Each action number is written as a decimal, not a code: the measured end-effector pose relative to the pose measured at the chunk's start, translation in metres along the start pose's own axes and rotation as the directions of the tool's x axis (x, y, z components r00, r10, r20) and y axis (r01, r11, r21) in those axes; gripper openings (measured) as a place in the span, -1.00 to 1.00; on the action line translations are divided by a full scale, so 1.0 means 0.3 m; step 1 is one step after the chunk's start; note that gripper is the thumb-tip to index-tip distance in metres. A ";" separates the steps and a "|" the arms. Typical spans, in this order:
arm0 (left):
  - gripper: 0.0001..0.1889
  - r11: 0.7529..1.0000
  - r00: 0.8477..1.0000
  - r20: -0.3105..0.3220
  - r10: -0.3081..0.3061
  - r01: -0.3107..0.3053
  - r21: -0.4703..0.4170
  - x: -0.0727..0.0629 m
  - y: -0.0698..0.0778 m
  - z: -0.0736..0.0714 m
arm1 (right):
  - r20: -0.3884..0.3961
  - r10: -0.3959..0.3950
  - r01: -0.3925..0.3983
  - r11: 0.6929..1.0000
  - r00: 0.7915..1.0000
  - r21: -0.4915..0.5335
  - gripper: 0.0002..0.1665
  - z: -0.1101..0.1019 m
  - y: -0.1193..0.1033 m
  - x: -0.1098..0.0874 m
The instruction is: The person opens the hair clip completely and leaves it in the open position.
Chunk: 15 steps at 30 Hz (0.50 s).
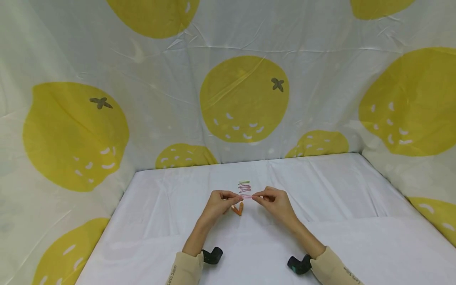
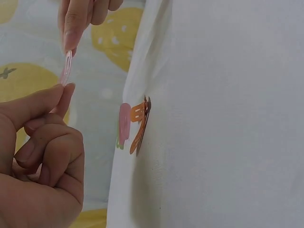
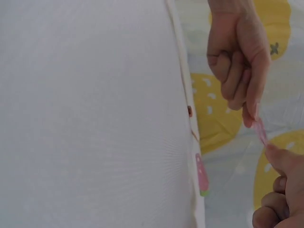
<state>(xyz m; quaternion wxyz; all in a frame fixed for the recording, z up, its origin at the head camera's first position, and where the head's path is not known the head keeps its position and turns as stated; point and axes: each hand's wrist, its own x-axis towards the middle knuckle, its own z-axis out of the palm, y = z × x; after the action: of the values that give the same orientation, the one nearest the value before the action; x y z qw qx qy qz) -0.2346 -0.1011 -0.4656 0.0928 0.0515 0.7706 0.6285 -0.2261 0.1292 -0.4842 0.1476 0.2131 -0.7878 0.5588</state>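
Between the two hands a pink hair clip [image 1: 247, 196] is stretched crosswise above the table. My left hand [image 1: 218, 204] pinches one end with thumb and forefinger, its other fingers curled in, as the left wrist view shows. At the opposite end, the thumb and fingertips of my right hand [image 1: 276, 202] pinch the clip. Orange hair clips [image 1: 237, 209] form a V on the cloth, just below the left fingertips in the head view. Farther back lie several pink hair clips [image 1: 244, 187] and a green hair clip [image 1: 244, 181], lined up in a column.
A white cloth [image 1: 149, 221] covers the table. Behind and at both sides hangs a pale curtain [image 1: 167, 114] with large yellow fruit prints. Black wrist devices [image 1: 213, 255] stick out beside the beige sleeves [image 1: 187, 269].
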 end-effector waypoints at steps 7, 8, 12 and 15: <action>-0.75 0.999 0.999 -0.027 0.037 -0.037 0.007 0.005 0.000 0.006 | 0.001 0.074 -0.074 0.997 0.997 0.013 -0.97 0.003 -0.008 0.003; -0.75 0.999 0.999 -0.032 0.041 -0.041 0.005 0.006 0.000 0.007 | 0.016 0.111 -0.111 0.994 0.994 0.022 -0.97 0.006 -0.011 0.003; -0.77 0.998 0.997 -0.056 0.054 -0.055 -0.024 0.005 0.004 0.013 | 0.103 0.242 -0.248 0.968 0.965 0.051 -0.89 0.022 -0.026 0.000; -0.80 0.995 0.995 -0.065 0.075 -0.079 -0.053 0.000 0.012 0.015 | 0.171 0.280 -0.292 0.955 0.945 0.049 -0.84 0.036 -0.036 -0.007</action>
<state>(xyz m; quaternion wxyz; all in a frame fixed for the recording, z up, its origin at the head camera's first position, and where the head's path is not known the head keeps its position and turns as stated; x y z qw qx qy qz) -0.2337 -0.0959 -0.4629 0.0457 0.0587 0.7528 0.6540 -0.2188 0.1163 -0.4799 -0.0075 0.1464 -0.7986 0.5837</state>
